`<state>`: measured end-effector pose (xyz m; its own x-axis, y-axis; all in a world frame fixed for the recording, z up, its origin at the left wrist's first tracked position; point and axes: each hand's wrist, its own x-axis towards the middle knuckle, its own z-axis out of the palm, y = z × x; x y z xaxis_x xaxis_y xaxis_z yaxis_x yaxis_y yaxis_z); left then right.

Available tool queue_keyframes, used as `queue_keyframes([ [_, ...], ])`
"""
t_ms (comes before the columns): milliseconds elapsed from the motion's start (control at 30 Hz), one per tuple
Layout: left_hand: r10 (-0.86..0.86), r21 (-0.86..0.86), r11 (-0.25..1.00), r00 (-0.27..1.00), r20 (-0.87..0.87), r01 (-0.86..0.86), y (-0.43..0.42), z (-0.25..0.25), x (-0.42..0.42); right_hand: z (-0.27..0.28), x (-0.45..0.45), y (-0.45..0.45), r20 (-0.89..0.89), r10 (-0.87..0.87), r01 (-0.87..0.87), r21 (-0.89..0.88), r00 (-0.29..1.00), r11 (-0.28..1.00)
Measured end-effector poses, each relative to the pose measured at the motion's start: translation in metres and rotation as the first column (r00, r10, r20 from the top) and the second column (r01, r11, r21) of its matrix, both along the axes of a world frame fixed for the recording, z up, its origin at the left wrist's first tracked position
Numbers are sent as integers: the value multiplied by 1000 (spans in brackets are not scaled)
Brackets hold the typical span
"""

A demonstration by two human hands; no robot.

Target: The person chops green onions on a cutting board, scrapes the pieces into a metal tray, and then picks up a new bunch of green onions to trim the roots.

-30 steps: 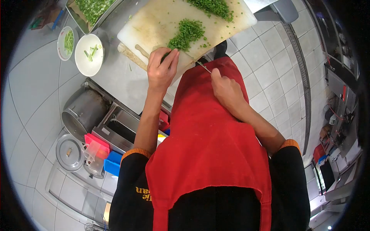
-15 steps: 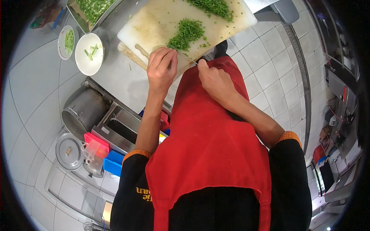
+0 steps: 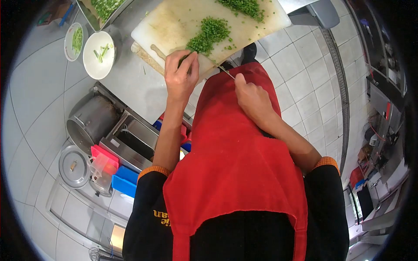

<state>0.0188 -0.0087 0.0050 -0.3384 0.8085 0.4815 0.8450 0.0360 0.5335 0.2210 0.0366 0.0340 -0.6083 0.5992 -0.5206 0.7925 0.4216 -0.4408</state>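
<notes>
My left hand (image 3: pixel 179 77) is closed at the near edge of a pale cutting board (image 3: pixel 163 26), its fingers curled round a bunch of spring onions (image 3: pixel 186 59), mostly hidden by the hand. A knife (image 3: pixel 225 70) is in my right hand (image 3: pixel 253 99), which is wrapped round the handle; the thin blade points up and left toward the left hand. Just beyond the left fingers lies a heap of finely chopped spring onion (image 3: pixel 210 35). A second chopped heap (image 3: pixel 244 8) sits farther back on the board.
Left of the board stand a white bowl (image 3: pixel 89 65) with a few green pieces, a smaller bowl (image 3: pixel 68 48) of green strips and a metal tray (image 3: pixel 99 25) of chopped greens. A large pot (image 3: pixel 93 117) and its lid (image 3: pixel 74 167) are at lower left. Tiled floor (image 3: pixel 305 74) lies right.
My right hand has drawn the knife right and slightly down, away from my left hand, so more blade shows. The left fingers have shifted slightly, exposing some of the green bunch.
</notes>
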Motion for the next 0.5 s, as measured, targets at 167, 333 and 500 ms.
queue_keyframes([
  [167, 31, 15, 999, 999, -28, -31, -4, -4, 1, 10, 4, 1, -72, -21, 17, -58, 997, 998],
  [333, 31, 13, 999, 999, -14, -30, -4, -2, 1, 12, -18, 8, -101, 21, -21, 2, 995, 1000],
  [500, 46, -18, 999, 999, -19, -47, -3, 0, 0, 4, -33, 13, -120, 86, -79, 62, 989, 995],
])
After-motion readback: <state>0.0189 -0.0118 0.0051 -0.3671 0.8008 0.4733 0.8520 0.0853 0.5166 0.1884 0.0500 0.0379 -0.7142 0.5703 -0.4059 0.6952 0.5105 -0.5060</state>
